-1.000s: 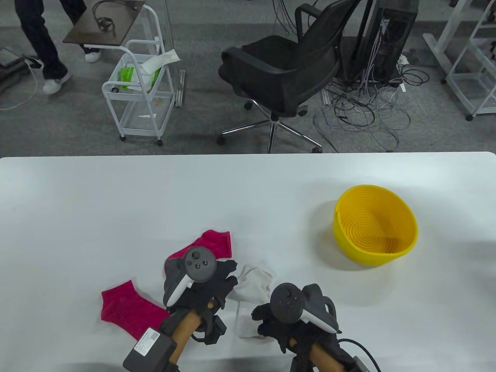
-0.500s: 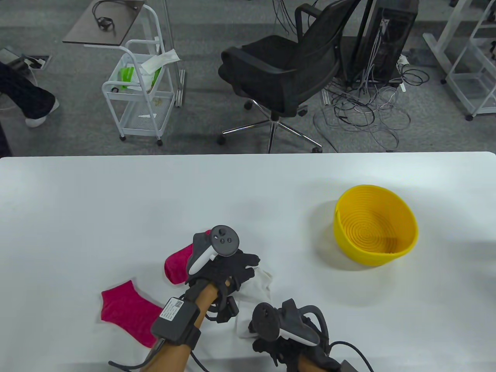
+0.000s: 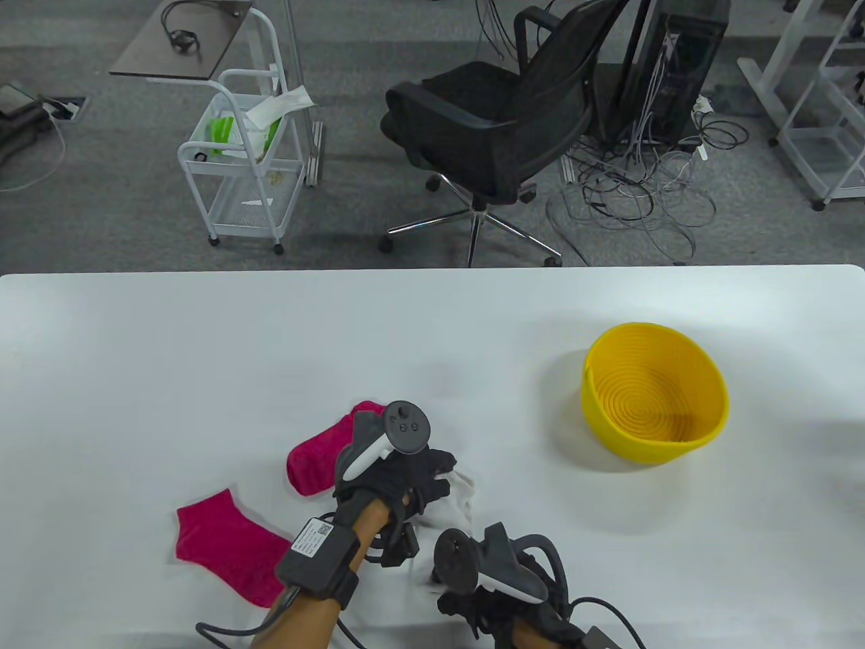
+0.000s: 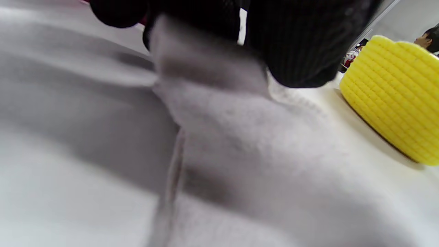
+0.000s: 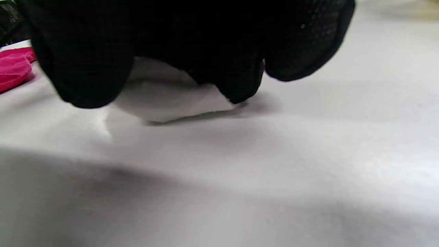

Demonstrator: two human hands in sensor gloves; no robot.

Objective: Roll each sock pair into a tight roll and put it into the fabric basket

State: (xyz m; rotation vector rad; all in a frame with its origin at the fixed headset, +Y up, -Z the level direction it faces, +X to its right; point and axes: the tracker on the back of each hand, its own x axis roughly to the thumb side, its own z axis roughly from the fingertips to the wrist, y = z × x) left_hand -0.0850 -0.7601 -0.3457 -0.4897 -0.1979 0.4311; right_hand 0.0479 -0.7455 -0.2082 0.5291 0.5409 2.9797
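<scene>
A white sock (image 3: 458, 503) lies crumpled near the table's front edge, between my two hands. My left hand (image 3: 442, 473) sits on its far end; in the left wrist view the fingertips (image 4: 295, 51) pinch a raised fold of the white sock (image 4: 240, 144). My right hand (image 3: 454, 598) is curled over the sock's near end, where its fingers (image 5: 85, 68) hold the lifted edge of the sock (image 5: 164, 99). Two pink socks lie flat to the left, one (image 3: 314, 463) beside my left hand and one (image 3: 226, 547) nearer the front. The yellow basket (image 3: 654, 402) stands to the right with nothing in it.
The basket (image 4: 394, 92) shows close on the right in the left wrist view. A pink sock (image 5: 13, 68) lies at the left edge of the right wrist view. Beyond the white table (image 3: 203, 351) stand an office chair (image 3: 486, 122) and a white cart (image 3: 240, 155).
My left hand moved right, off the pink sock and onto the white sock's far end. My right hand drew back toward the front edge. A person walking at the far left has left the view.
</scene>
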